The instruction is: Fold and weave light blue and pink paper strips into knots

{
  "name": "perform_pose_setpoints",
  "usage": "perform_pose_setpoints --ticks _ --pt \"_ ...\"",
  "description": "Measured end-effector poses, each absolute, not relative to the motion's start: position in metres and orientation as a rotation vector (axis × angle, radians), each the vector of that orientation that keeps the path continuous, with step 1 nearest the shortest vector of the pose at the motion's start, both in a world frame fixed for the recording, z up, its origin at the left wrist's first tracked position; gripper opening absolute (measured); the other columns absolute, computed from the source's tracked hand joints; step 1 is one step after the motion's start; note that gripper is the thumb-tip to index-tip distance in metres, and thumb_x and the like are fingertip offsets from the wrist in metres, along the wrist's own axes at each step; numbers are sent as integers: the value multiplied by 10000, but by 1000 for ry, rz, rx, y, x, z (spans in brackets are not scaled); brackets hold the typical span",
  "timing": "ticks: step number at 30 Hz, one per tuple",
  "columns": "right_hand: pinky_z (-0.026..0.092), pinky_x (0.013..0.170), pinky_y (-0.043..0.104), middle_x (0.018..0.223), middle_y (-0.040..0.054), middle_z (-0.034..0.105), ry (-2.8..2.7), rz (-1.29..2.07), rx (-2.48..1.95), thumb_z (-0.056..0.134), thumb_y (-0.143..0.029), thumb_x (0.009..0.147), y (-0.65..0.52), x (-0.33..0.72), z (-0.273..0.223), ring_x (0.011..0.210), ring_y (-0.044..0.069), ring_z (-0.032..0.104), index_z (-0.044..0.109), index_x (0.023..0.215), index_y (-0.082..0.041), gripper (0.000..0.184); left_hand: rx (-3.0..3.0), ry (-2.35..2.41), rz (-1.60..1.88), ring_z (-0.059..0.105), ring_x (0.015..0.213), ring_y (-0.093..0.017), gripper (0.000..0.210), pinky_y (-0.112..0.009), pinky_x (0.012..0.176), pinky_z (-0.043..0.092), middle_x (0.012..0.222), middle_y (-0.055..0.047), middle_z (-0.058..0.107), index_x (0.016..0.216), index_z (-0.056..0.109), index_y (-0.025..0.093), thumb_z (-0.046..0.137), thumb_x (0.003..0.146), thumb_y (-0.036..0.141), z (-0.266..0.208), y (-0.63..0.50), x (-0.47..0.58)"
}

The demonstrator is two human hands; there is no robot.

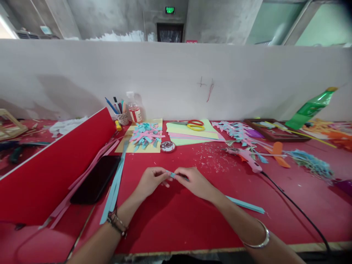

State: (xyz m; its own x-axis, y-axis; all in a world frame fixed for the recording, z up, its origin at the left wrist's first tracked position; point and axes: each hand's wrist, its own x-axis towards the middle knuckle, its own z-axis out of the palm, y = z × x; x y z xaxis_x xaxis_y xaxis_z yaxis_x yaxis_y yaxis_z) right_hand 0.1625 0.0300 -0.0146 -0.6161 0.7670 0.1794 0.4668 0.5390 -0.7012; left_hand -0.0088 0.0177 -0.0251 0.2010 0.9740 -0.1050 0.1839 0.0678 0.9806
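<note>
Above the middle of the red table, my left hand point(154, 180) and my right hand point(194, 182) pinch a small light blue paper strip point(171, 174) between thumbs and fingers. Both hands are closed on it, and the fingers hide its ends. A longer blue paper strip point(244, 204) lies on the table beside my right forearm. Left of my left hand, long blue strips point(117, 183) lie next to a black phone point(96, 179). Beyond my hands, a heap of blue and pink paper pieces point(145, 135) rests on a yellow sheet point(123, 147).
A pink glue gun point(249, 158) with a black cord point(297, 209) lies at right. Behind are scissors point(192, 125) on coloured sheets point(187, 137), a round tin point(167, 146), a pen cup point(122, 118) and a clear bottle point(134, 110). A green bottle point(310, 110) leans at far right; a red board point(55, 172) stands left.
</note>
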Motion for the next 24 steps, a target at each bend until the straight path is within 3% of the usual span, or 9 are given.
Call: perform_pose_setpoints --ticks 4,11,18,24 --pt "305 530 183 671 0 567 -2287 927 -965 378 -329 798 31 166 -17 601 92 476 561 771 -151 256 1323 1235 923 535 448 -84 231 -191 477 415 618 -25 632 633 587 116 551 654 343 -27 18 -8" --pt "318 469 168 458 -29 492 -2178 1112 -1001 377 -314 798 34 171 -18 439 62 451 550 669 -138 278 1270 1207 926 533 465 -74 230 -184 486 414 656 -23 640 655 586 122 545 669 348 -29 19 -13" --pt "262 334 159 457 -35 499 -2031 1512 -1005 343 -360 797 32 168 -21 297 34 352 515 706 -145 290 1381 1153 864 538 493 -85 221 -196 512 423 651 -34 645 667 627 126 546 671 331 -25 16 -9" --pt "317 398 159 479 -40 525 -2012 1369 -1024 458 -360 739 33 169 -22 393 53 430 514 867 -153 250 1321 1242 964 507 451 -69 208 -184 493 403 595 -6 624 661 611 129 559 663 331 -27 18 -11"
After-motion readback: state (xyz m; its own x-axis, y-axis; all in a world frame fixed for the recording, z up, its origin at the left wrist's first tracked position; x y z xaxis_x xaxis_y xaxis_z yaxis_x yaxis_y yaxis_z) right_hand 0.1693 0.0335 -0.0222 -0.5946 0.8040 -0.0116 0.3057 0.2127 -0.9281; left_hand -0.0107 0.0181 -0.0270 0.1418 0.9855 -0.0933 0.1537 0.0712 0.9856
